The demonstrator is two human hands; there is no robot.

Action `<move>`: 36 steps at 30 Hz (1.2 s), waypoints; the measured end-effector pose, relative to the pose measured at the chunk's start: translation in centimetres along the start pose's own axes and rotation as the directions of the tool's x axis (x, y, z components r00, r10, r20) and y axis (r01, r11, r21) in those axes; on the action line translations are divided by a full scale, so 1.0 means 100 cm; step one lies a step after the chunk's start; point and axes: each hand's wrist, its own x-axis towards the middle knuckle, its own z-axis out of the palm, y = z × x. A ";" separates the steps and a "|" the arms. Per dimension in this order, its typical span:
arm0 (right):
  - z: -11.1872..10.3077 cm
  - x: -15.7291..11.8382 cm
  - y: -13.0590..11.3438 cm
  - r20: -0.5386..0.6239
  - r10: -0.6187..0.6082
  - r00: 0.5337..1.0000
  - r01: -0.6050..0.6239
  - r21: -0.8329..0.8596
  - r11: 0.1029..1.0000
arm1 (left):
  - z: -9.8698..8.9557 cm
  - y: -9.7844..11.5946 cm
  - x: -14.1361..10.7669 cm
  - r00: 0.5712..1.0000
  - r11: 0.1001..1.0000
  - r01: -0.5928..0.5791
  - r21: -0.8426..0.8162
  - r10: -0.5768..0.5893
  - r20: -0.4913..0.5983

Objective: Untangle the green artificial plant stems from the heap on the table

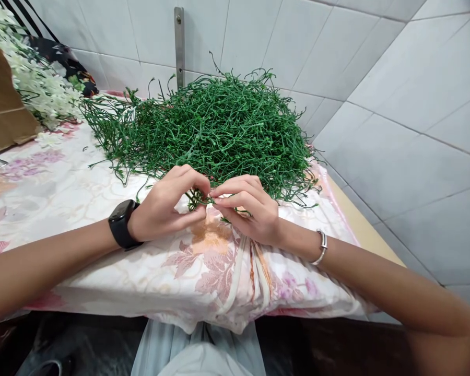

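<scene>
Close together over the table's near half, my two hands pinch thin green artificial flower stems [196, 198]. My left hand [172, 201], with a black watch [124, 223] at the wrist, has its thumb and forefinger curled round the stems. The fingertips of my right hand [250, 206] meet the stems from the other side; a metal bracelet [321, 246] circles that wrist. Parts of the stems are hidden behind my fingers. Just beyond both hands lies a large tangled heap of green stems [227, 125].
A floral cloth [74, 172] covers the table and bunches at the front edge. White artificial flowers [43, 89] and a brown cardboard piece [6, 104] are at the left. White tiled walls [415, 156] stand behind and to the right, with a metal strip [179, 47] fixed on one.
</scene>
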 end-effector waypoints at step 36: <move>0.003 -0.002 0.002 0.085 0.159 0.984 -0.131 -0.274 0.953 | 0.002 -0.001 0.005 0.989 0.973 -0.035 0.229 0.000 0.150</move>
